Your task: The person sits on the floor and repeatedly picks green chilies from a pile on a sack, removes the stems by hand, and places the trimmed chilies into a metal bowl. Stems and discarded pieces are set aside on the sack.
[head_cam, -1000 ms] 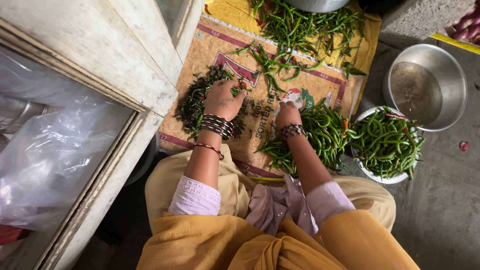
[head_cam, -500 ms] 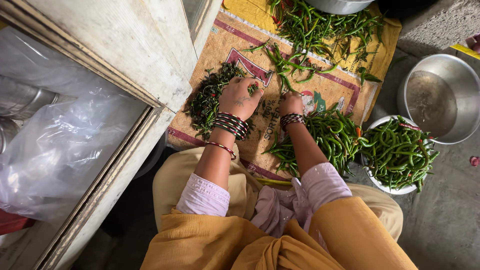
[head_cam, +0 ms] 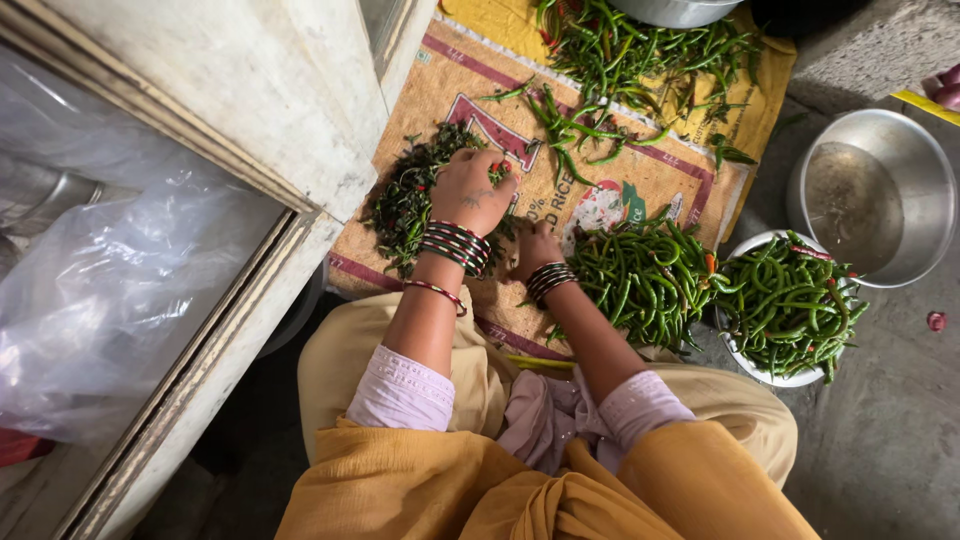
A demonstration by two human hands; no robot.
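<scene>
Pinching green stems (head_cam: 497, 172), left hand (head_cam: 470, 190) hovers over tan printed sack (head_cam: 455, 80).

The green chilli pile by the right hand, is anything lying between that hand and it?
Nothing visible does. The right hand rests on the printed sack, and the green chilli pile lies just beside it, with only bare sack in the narrow gap between them.

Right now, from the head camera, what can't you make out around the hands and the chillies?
- Left hand: what the curled fingers pinch is too small to tell.
- Right hand: fingers and any hold are hidden beside the left wrist.
- Stem pile: partly covered by the left hand.
- Upper metal vessel: cut off by the top edge.
- Steel bowl: its contents are unclear.
</scene>
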